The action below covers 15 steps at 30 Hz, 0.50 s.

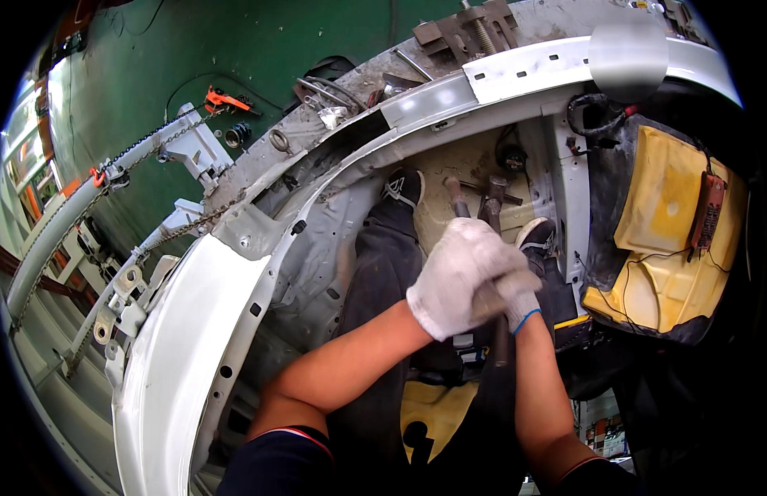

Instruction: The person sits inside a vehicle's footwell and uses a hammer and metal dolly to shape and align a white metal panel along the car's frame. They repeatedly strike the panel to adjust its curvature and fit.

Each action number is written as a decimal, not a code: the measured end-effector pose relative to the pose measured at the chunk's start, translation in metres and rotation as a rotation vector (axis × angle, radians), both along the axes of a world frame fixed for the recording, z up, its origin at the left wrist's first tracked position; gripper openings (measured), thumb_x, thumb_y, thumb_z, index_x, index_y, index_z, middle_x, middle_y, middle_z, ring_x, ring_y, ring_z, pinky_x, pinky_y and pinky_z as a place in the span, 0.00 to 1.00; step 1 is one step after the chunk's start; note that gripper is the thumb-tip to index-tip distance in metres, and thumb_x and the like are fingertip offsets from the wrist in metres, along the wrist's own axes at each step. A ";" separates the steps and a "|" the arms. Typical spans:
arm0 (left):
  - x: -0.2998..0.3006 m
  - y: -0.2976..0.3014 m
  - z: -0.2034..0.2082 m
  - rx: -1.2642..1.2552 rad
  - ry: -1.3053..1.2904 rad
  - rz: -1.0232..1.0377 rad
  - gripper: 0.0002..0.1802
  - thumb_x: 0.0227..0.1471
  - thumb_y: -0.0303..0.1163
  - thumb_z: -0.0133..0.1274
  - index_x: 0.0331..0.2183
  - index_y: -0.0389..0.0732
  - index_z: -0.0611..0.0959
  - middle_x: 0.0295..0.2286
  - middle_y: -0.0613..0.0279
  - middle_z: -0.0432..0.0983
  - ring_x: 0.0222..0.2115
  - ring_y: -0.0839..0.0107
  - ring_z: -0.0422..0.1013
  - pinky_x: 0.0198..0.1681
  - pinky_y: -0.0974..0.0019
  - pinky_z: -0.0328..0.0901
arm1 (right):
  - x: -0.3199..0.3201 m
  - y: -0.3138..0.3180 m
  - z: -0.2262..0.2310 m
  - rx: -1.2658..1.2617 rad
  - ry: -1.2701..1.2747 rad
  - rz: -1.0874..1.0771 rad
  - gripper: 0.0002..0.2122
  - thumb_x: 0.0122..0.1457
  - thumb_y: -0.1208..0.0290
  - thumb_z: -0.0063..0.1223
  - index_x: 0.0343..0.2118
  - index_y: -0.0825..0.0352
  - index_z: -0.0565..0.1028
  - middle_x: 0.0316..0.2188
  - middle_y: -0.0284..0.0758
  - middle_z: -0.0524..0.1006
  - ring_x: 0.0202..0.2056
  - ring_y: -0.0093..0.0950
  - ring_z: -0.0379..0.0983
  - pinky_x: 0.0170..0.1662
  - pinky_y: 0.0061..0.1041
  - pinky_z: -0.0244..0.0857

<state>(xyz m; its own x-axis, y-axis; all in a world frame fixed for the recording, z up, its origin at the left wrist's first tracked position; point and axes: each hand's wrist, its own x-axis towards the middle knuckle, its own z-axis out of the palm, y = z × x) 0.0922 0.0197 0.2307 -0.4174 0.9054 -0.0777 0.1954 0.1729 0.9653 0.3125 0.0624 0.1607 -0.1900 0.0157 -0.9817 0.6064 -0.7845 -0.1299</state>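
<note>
and my gloved l hand (459, 277) is curled up close against the r hand (520, 296), can't tell if l's gripping too; r's wrapped round the hammer (494, 197). hammer's in front of me, head out past both hands, handle end poking back twd me. another tool (456, 198) just l of its head, yellow foam (660, 198) well off r.

White cloth gloves (459, 269) are worn, the right cuff (526, 320) edged in blue; short dark sleeves (276, 463) are trimmed with red and white; dark trousers (377, 285) and dark, pale-marked shoes (402, 187) are also worn
</note>
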 end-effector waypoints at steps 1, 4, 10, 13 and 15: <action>0.006 -0.005 -0.011 0.006 0.005 0.004 0.13 0.45 0.28 0.67 0.36 0.42 0.86 0.29 0.60 0.78 0.32 0.53 0.75 0.41 0.55 0.67 | 0.009 -0.001 -0.012 -0.040 -0.050 0.043 0.10 0.62 0.66 0.54 0.40 0.67 0.76 0.24 0.31 0.75 0.19 0.24 0.71 0.23 0.26 0.66; 0.038 -0.020 -0.035 -0.404 -0.556 0.392 0.07 0.63 0.32 0.59 0.35 0.38 0.84 0.30 0.65 0.78 0.33 0.74 0.74 0.42 0.67 0.71 | 0.001 0.008 -0.006 -0.121 -0.170 0.077 0.08 0.62 0.67 0.53 0.36 0.66 0.72 0.21 0.31 0.73 0.18 0.24 0.69 0.20 0.26 0.65; 0.066 -0.057 -0.119 -0.833 -0.855 0.682 0.20 0.66 0.50 0.56 0.36 0.41 0.84 0.27 0.69 0.74 0.27 0.78 0.67 0.37 0.70 0.66 | 0.008 -0.002 0.000 -0.158 -0.183 0.002 0.10 0.61 0.74 0.53 0.43 0.67 0.68 0.24 0.35 0.74 0.18 0.26 0.70 0.20 0.29 0.67; 0.090 -0.079 -0.165 -0.908 -0.849 0.766 0.24 0.63 0.54 0.58 0.41 0.40 0.85 0.28 0.65 0.78 0.30 0.74 0.69 0.40 0.66 0.66 | 0.009 -0.011 0.001 -0.168 -0.210 -0.062 0.11 0.62 0.73 0.52 0.46 0.67 0.67 0.24 0.35 0.74 0.18 0.26 0.70 0.19 0.29 0.67; 0.095 -0.088 -0.184 -1.015 -0.857 0.818 0.27 0.62 0.55 0.59 0.44 0.38 0.84 0.30 0.64 0.80 0.33 0.73 0.71 0.42 0.65 0.67 | 0.008 -0.017 0.004 -0.137 -0.201 -0.005 0.13 0.64 0.71 0.53 0.48 0.67 0.66 0.23 0.35 0.73 0.16 0.26 0.70 0.18 0.30 0.67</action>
